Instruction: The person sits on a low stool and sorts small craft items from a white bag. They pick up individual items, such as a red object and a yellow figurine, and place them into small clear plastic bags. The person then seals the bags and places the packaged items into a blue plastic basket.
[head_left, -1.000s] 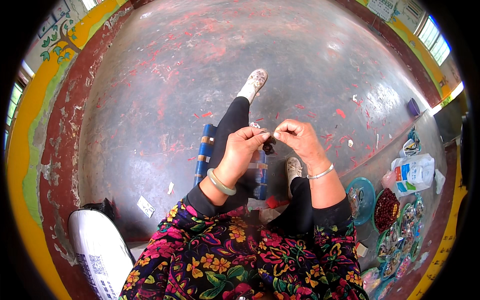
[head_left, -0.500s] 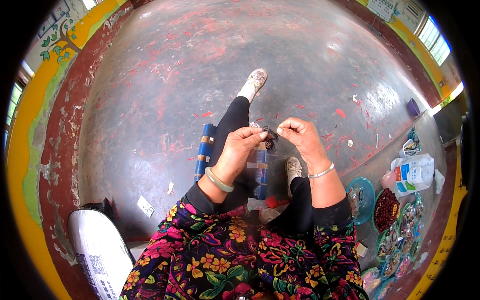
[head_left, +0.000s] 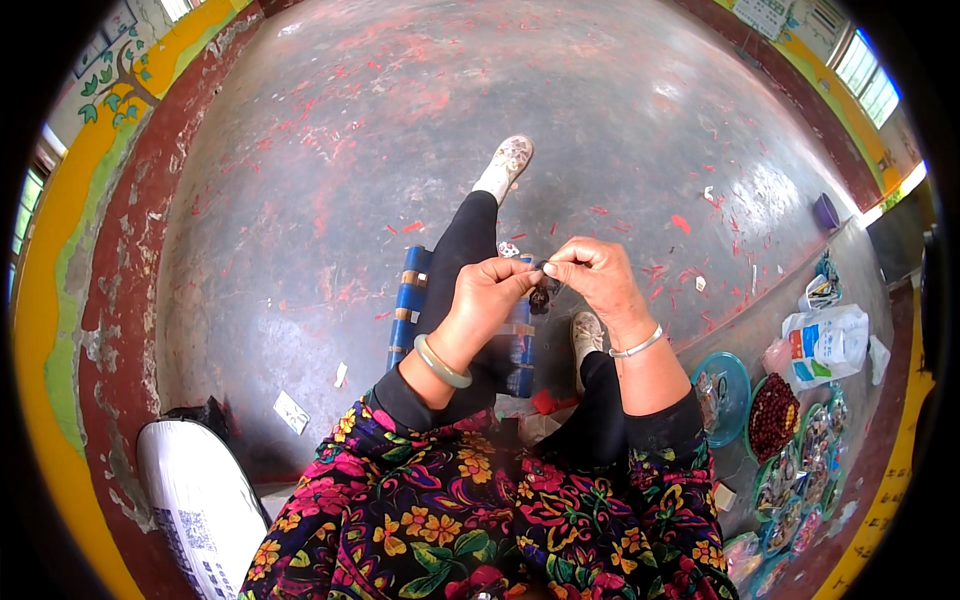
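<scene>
In front of my lap, my left hand (head_left: 487, 300) and my right hand (head_left: 598, 285) are close together, each with thumb and forefinger pinched. Between the fingertips hangs a small dark looped strand (head_left: 540, 299), its lower end bunched and brownish. Its exact kind is too small to make out. Both hands pinch its upper part, and the fingers partly cover it. Below them, a blue rail banded with brown (head_left: 521, 350) stands beside my leg, with a matching blue rail (head_left: 408, 305) on the other side.
At right stand a teal basin (head_left: 743, 405), a tray of dark red bead-like pieces (head_left: 771, 425), several trays of small packets (head_left: 776, 487) and a white plastic bag (head_left: 830, 345). A purple container (head_left: 826, 213) sits farther off. A white sack (head_left: 190, 470) lies lower left. Red scraps litter the floor.
My right hand has moved slightly left, bringing its fingertips against the dark strand near my left fingertips. The strand's upper loop, visible before, is now mostly covered.
</scene>
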